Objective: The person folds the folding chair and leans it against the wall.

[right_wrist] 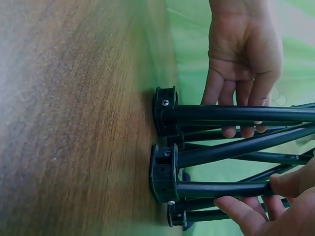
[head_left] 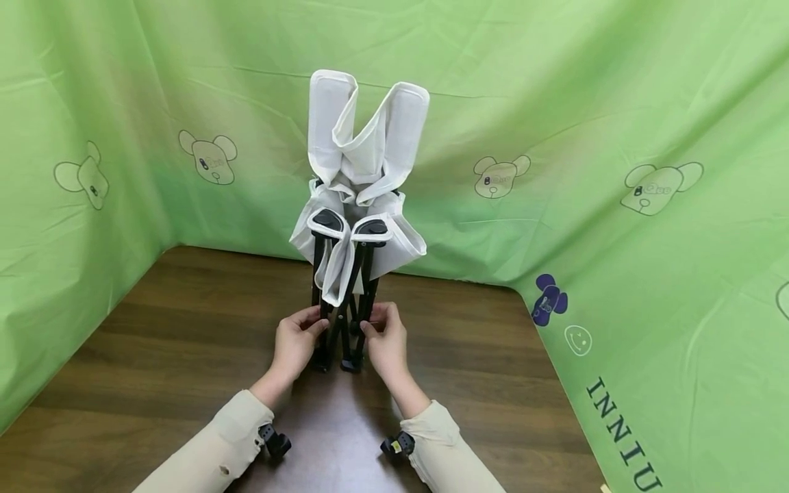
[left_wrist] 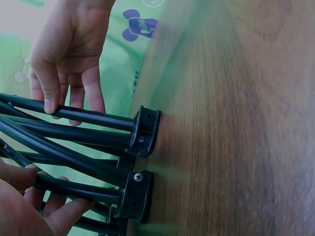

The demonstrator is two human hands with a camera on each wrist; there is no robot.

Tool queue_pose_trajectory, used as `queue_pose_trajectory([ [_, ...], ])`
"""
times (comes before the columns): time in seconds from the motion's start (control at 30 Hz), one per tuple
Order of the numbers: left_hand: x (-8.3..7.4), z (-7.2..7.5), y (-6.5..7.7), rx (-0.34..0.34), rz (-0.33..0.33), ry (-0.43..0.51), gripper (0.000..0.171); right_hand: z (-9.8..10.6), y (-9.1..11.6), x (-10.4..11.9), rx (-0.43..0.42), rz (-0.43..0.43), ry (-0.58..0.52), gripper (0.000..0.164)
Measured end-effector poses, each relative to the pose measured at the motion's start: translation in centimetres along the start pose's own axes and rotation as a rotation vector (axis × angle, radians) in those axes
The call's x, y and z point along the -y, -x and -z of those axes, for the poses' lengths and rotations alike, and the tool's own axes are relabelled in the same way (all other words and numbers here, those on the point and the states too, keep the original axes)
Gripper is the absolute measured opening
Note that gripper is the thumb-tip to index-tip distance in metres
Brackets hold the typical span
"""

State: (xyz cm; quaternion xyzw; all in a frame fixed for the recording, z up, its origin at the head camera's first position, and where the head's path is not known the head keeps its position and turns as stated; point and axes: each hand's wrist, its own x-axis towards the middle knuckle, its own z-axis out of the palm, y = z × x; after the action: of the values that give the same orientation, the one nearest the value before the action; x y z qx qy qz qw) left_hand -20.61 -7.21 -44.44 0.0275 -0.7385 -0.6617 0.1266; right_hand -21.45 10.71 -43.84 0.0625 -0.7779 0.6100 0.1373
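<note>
The left grip (head_left: 294, 344) and right grip (head_left: 387, 342) each pinch a black leg (left_wrist: 78, 189) of the folded chair (head_left: 374, 228), upright on the desk (head_left: 468, 370). White fabric (head_left: 403, 140) hides much of its upper half, crossing tubes (right_wrist: 246, 144) overlap confusingly, and both wrist views cut off its top.

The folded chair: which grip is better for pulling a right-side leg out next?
Probably the right: the right grip pinches a black leg there, while the left grip pinches one on the left.
</note>
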Motion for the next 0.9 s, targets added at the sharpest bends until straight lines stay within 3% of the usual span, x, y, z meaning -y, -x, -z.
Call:
queue_pose_trajectory([
  [0.73, 0.45, -0.06, -0.12, 0.017, -0.172, -0.126, 0.019, -0.15, -0.09, -0.59, -0.013, 0.096, 0.12, 0.028],
  [0.9, 0.42, 0.04, -0.07, 0.019, -0.178, -0.142, 0.017, -0.17, -0.19, -0.82, -0.011, 0.113, 0.119, 0.028],
])
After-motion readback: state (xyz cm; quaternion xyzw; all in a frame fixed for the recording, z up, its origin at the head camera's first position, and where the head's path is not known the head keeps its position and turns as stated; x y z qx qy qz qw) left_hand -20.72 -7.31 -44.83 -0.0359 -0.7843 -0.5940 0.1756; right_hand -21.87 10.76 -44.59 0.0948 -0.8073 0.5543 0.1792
